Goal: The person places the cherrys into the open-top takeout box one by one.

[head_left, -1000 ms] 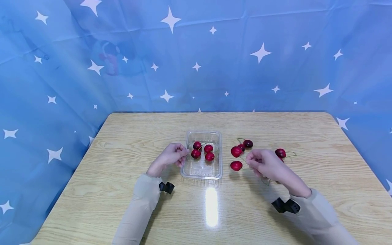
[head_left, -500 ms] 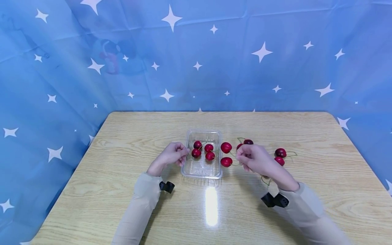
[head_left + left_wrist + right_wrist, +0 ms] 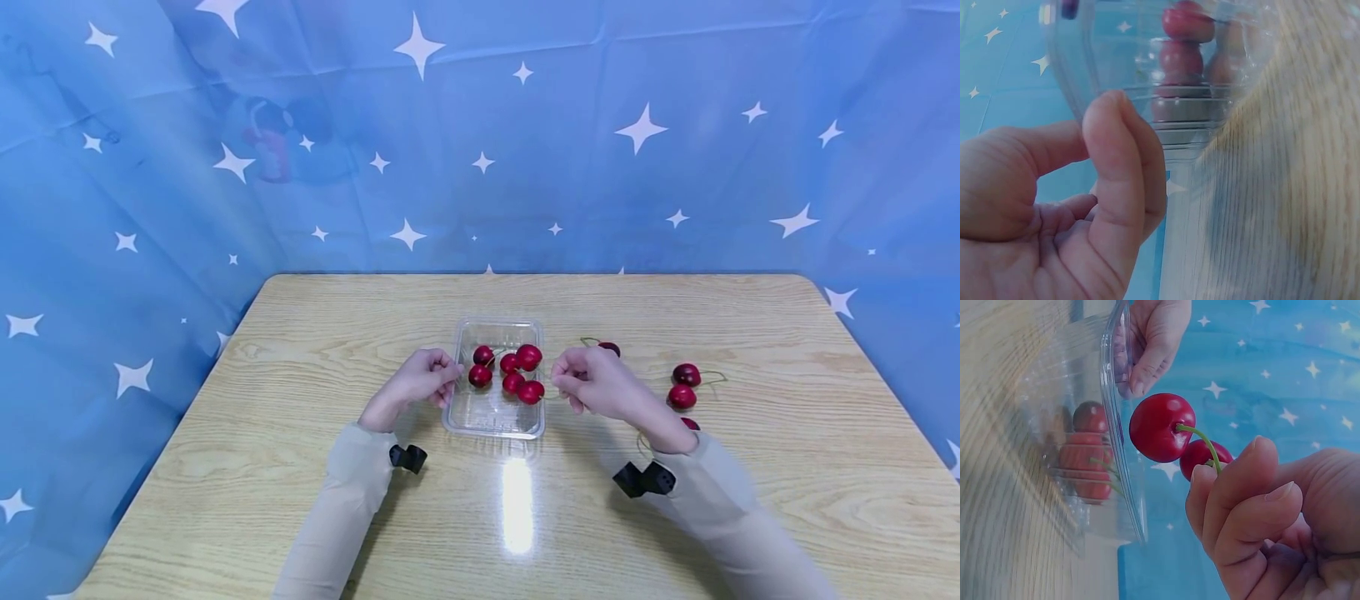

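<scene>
A clear plastic container (image 3: 487, 422) sits mid-table with several red cherries (image 3: 480, 376) in it. My left hand (image 3: 416, 385) pinches its left rim between thumb and fingers; in the left wrist view the fingertips (image 3: 1107, 119) are right at the edge. My right hand (image 3: 600, 385) pinches the green stem (image 3: 1207, 442) of a pair of cherries (image 3: 1161, 428). From the head, this pair overlaps the container's right side; in the right wrist view it hangs above the rim, near the left hand's thumb.
Right of the container, a dark cherry (image 3: 610, 348) shows partly behind the right hand. Farther right lie more cherries (image 3: 682, 397) with stems, one partly covered by the right wrist. A blue star-patterned cloth (image 3: 480, 125) hangs behind the wooden table (image 3: 300, 500).
My right hand has moved left with the pair of cherries, from the table on the right to over the container's right side. My left hand has stayed at the rim.
</scene>
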Available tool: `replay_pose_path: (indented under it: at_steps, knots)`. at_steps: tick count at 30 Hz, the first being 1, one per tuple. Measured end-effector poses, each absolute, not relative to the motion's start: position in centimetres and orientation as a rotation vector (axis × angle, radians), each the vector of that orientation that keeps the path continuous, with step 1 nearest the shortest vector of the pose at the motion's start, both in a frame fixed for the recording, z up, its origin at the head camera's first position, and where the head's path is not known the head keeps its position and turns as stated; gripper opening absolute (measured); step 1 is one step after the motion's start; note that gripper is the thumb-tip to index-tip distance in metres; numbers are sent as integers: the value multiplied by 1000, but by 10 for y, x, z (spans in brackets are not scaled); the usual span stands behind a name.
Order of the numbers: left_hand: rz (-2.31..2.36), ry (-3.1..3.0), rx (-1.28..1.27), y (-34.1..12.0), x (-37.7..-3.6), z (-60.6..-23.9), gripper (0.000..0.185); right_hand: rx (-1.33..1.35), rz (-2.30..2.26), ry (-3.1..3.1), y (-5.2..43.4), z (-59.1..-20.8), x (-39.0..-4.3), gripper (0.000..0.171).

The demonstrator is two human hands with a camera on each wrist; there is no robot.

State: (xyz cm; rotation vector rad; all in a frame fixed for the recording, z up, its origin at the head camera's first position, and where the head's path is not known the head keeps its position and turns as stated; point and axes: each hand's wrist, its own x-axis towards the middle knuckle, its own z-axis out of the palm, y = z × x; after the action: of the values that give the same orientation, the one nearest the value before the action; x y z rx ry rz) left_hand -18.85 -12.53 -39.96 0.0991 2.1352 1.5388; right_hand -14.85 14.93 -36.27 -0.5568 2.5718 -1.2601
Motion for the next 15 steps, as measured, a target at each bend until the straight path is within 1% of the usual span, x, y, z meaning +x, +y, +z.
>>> replay_pose_path:
  at_steps: [6, 15]
  knots:
    - [1548, 2139, 103, -123, -177, -378, 14, -547, -1279, 2540, 140, -365, -153, 11]
    - [1544, 2134, 118, -124, -180, -381, 14, -551, -1293, 2512, 126, -366, -157, 12]
